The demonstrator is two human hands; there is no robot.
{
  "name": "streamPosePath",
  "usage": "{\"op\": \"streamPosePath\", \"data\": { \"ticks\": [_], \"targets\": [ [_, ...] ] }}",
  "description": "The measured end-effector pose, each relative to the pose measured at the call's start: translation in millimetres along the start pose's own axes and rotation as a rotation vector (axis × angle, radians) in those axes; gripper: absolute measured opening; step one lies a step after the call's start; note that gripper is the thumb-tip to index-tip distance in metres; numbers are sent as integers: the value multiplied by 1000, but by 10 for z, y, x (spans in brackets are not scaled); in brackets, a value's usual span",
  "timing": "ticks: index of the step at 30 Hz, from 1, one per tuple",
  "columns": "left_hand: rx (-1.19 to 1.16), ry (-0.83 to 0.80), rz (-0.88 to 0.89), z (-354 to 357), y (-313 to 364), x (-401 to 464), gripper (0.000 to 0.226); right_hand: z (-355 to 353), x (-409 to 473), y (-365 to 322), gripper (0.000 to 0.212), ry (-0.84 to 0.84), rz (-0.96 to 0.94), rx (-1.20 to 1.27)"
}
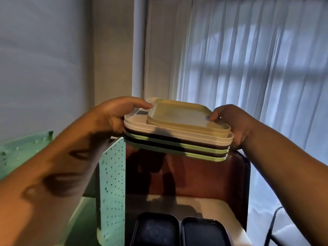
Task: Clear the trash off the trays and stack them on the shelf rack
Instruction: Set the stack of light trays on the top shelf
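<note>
Trays (177,139), smooth rounded-corner plastic, stacked cream, white, brown, green, held in the air above the brown rack shelf (204,174). Left hand (113,116) and right hand (232,123) clamp opposite stack ends. Perforated teal panel (112,192) stands left.

dim, seemingly backlit through curtain (257,59)

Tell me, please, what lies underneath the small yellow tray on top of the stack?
The yellow tray rests on a larger white tray, above brown and green trays. Their faces are covered, so only edges show.
</note>
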State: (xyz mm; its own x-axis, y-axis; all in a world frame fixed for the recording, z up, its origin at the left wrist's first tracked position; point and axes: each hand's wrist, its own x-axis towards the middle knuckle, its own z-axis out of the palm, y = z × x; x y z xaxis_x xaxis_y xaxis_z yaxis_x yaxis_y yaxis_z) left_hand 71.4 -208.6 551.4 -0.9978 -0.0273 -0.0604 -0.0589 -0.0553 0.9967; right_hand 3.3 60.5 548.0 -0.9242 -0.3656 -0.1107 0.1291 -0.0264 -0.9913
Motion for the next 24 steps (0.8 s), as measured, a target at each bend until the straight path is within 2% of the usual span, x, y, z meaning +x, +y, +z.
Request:
{"op": "streamPosePath", "data": {
  "ticks": [4, 9, 12, 19, 24],
  "targets": [
    [39, -13, -8, -611, 137, -10, 16, 587, 158, -42, 14, 41, -2, -16],
    [51, 29, -17, -1398, 221, -36, 17, 1369, 430, -72, 6, 59, 11, -86],
    [90, -4, -45, -1859, 260, -67, 30, 1773, 592, -100, 18, 31, 14, -145],
    [330, -10, -209, -2678, 208, -225, 59, 2600, 869, -152, 25, -16, 15, -296],
    [350, 44, -211, -3024, 108, -300, 49, 3060, 954, -23, 7, -42, -7, -389]
  ]
}}
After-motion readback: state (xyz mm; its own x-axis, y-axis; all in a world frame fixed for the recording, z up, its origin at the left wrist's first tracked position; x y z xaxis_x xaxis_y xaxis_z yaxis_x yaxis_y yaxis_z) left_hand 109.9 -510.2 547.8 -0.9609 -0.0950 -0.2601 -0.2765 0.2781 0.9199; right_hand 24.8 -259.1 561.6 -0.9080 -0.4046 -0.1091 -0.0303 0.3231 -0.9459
